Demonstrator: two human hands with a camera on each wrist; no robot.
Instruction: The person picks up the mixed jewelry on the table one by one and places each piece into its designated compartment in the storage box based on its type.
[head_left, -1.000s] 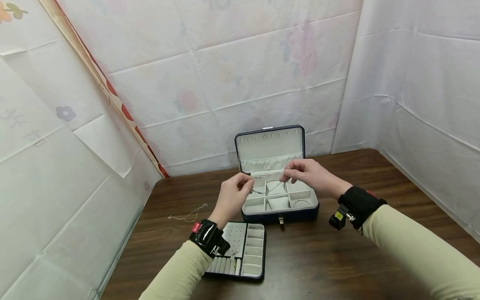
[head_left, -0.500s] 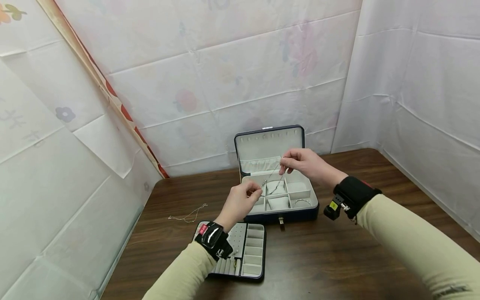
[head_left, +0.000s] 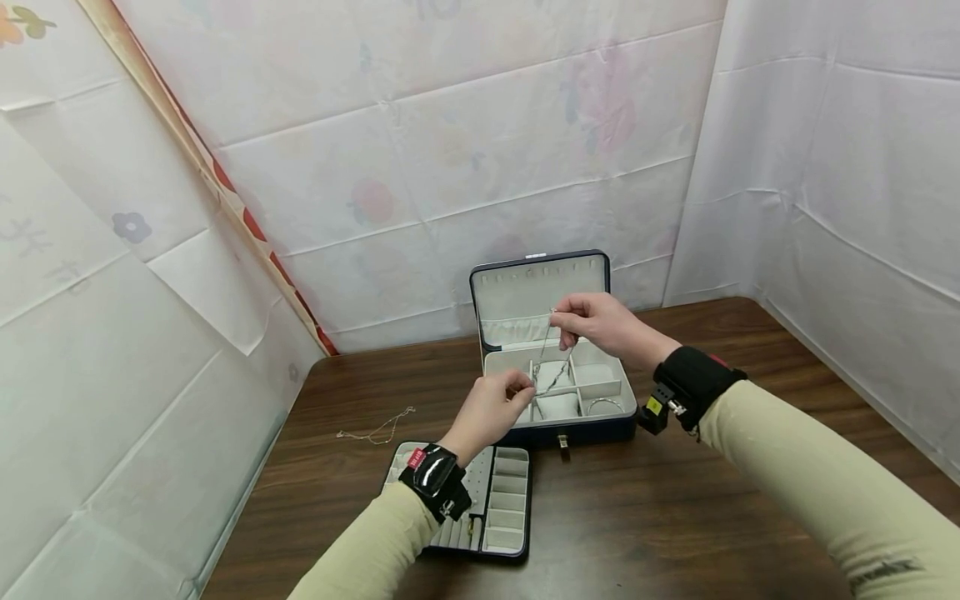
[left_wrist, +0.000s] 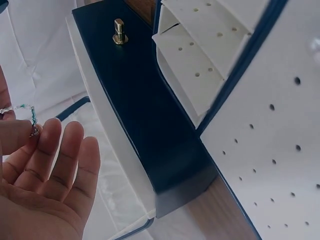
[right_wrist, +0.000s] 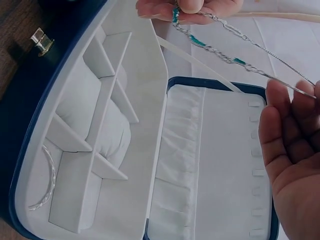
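Plainly, the silver chain bracelet (head_left: 550,363) with small teal beads hung stretched between the two hands, above the open compartments of the navy jewellery box (head_left: 558,429). The left hand (head_left: 489,412) held a narrow pinch grip on the lower end; the right hand (head_left: 600,323) pinched the upper end, nearer the box's raised lid (head_left: 537,293). From there, the likeliest slip looked like one pinch loosening on so fine a chain, so that the freed end would swing and drop across a divider or outside the box. Pulling the ends apart too hard could have strained the links or clasp. A silver bangle (head_left: 604,404) lay in the right front compartment, where a falling chain could have tangled. Further out, the removable tray (head_left: 498,510) sat on the desk (head_left: 675,517) in front of the box, and a thin necklace (head_left: 377,429) lay to the left.
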